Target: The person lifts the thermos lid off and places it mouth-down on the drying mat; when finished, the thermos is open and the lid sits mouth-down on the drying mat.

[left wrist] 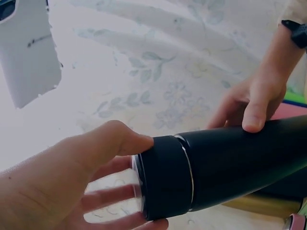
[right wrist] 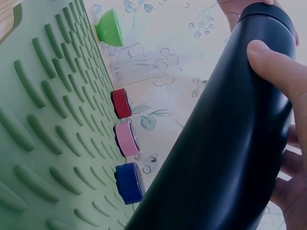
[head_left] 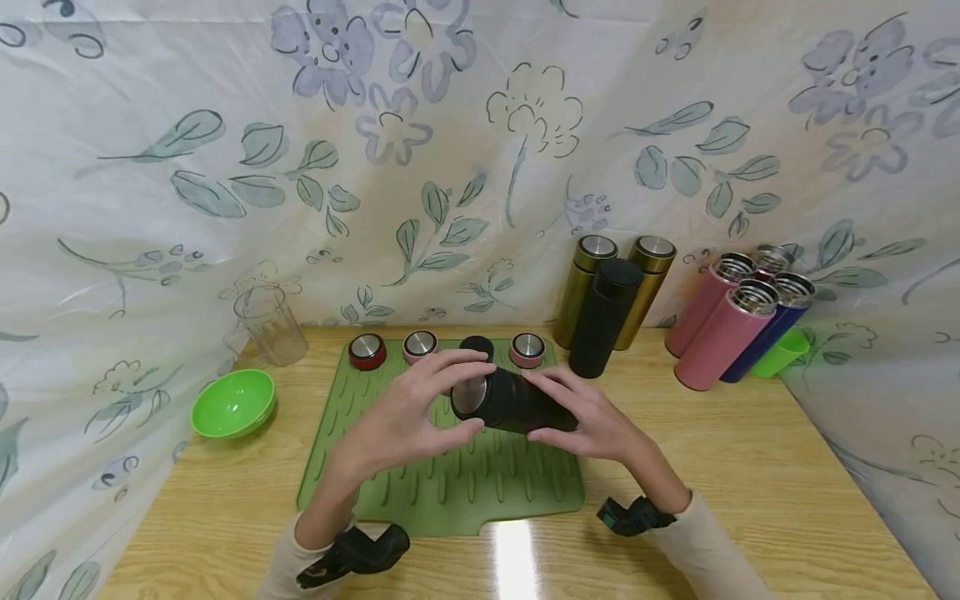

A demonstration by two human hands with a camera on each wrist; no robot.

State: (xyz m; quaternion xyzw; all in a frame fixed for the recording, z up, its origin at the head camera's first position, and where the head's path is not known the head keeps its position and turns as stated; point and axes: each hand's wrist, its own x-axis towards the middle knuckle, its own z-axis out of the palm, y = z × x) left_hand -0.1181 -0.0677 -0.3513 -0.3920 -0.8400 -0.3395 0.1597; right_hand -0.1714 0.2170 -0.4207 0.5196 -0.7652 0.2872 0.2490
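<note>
Between both hands a black thermos bottle (head_left: 536, 402) is held lying nearly sideways over the green mat, its silver-topped lid (left wrist: 165, 177) toward the left. My left hand (head_left: 405, 408) grips that lid, thumb on one side and fingers on the other. The right hand (head_left: 588, 412) holds the bottle's body, with its thumb (right wrist: 271, 64) along the side. A thin shiny ring shows where lid and body meet in the left wrist view. Behind the bottle, a red lid (head_left: 367, 352), a pink lid (head_left: 420, 344), a blue lid (right wrist: 129, 183) and another pink lid (head_left: 527, 350) line the mat's back edge.
The green ribbed mat (head_left: 420, 508) lies on the wooden table (head_left: 720, 467). Gold bottles (head_left: 567, 312) and a black bottle (head_left: 603, 321) stand behind right, beside lidless pink bottles (head_left: 720, 346) and a blue bottle (head_left: 765, 337). At left are a green bowl (head_left: 232, 404) and a clear jar (head_left: 273, 329).
</note>
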